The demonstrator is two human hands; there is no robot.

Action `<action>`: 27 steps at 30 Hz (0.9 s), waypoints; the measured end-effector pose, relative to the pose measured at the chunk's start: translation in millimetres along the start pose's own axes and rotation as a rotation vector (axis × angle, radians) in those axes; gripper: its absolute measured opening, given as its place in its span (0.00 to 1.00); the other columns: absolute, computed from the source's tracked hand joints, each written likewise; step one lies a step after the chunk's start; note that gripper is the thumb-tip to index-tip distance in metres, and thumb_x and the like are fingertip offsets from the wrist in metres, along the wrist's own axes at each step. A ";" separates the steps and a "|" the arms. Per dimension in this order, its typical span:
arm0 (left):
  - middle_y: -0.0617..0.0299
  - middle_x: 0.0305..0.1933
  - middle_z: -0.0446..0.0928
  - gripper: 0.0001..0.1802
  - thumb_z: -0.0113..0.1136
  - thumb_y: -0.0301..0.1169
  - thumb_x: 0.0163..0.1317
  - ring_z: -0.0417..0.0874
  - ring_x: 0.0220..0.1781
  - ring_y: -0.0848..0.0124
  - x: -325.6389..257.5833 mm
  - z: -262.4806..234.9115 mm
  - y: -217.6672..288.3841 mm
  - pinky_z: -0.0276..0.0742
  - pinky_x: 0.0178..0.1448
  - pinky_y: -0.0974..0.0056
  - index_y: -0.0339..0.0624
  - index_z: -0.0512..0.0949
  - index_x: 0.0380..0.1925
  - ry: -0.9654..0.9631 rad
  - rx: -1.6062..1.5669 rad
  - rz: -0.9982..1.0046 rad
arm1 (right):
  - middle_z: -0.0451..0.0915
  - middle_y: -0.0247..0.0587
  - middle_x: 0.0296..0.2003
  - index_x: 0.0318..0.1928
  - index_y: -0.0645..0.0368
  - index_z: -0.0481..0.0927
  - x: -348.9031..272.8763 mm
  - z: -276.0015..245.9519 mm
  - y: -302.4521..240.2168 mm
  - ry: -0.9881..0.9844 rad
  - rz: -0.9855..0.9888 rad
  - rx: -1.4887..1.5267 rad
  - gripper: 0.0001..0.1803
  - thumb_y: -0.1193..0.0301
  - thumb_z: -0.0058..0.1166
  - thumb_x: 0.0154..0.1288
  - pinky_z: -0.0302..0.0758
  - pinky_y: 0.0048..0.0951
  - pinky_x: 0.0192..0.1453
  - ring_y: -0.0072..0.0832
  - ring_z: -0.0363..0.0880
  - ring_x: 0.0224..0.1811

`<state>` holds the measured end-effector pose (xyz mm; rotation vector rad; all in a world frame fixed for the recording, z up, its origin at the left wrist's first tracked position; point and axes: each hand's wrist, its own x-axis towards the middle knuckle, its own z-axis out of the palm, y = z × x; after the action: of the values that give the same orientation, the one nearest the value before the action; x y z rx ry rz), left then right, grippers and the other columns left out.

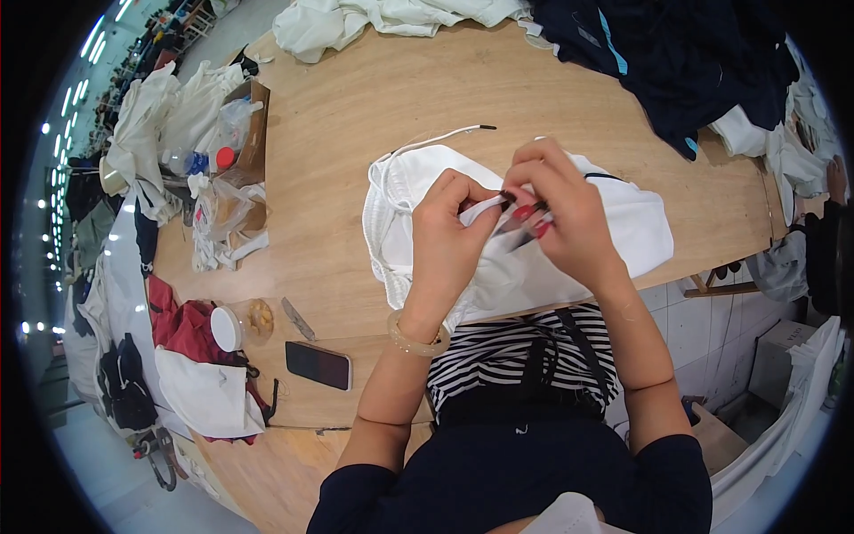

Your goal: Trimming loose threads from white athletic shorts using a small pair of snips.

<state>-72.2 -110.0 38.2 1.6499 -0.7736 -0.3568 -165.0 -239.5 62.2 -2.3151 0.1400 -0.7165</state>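
A white garment [636,227] with a gathered elastic waistband [377,233] lies in front of me at the table's near edge. From the waistband runs a white drawstring [427,142] with a dark tip, its loose end stretched across the wood. My left hand [449,236] pinches a short white strip [481,210], perhaps the cord's other end, above the cloth. Close beside it, my right hand [565,214] is closed around thread snips [525,230] with red on them. Their grey blades point down toward the garment and look blurred. Fingers partly hide both the strip and the snips.
A phone [318,366], a grey blade-like tool [298,319] and a lidded clear jar [258,319] lie to the left. Beyond them are red cloth [189,320] and a cardboard box [258,133]. Dark blue garments [676,71] and white cloth [382,16] cover the far side.
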 end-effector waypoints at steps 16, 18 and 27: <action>0.66 0.33 0.75 0.05 0.64 0.18 0.55 0.75 0.35 0.80 0.5 -3.7 3.7 0.71 0.42 0.75 0.31 0.81 0.33 -0.081 -0.090 -0.089 | 0.71 0.37 0.38 0.36 0.60 0.74 2.2 -10.0 11.9 0.148 0.121 0.231 0.13 0.89 0.52 0.51 0.72 0.25 0.37 0.32 0.76 0.36; 0.66 0.33 0.75 0.06 0.64 0.18 0.55 0.75 0.36 0.80 0.7 -4.3 2.9 0.71 0.42 0.75 0.31 0.82 0.34 -0.083 -0.100 -0.095 | 0.71 0.37 0.37 0.36 0.61 0.74 1.1 -14.8 13.8 0.127 0.133 0.250 0.13 0.89 0.52 0.51 0.72 0.25 0.37 0.31 0.76 0.37; 0.65 0.33 0.74 0.08 0.62 0.17 0.56 0.75 0.36 0.80 1.6 -1.1 4.9 0.70 0.42 0.76 0.30 0.83 0.37 -0.087 -0.118 -0.077 | 0.72 0.37 0.37 0.37 0.59 0.78 -5.2 -7.9 9.9 -0.023 0.070 0.080 0.16 0.88 0.54 0.47 0.73 0.25 0.36 0.36 0.78 0.37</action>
<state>-71.7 -110.5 43.4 1.5641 -0.7413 -0.5223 -172.6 -250.2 58.1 -2.2305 0.1773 -0.6485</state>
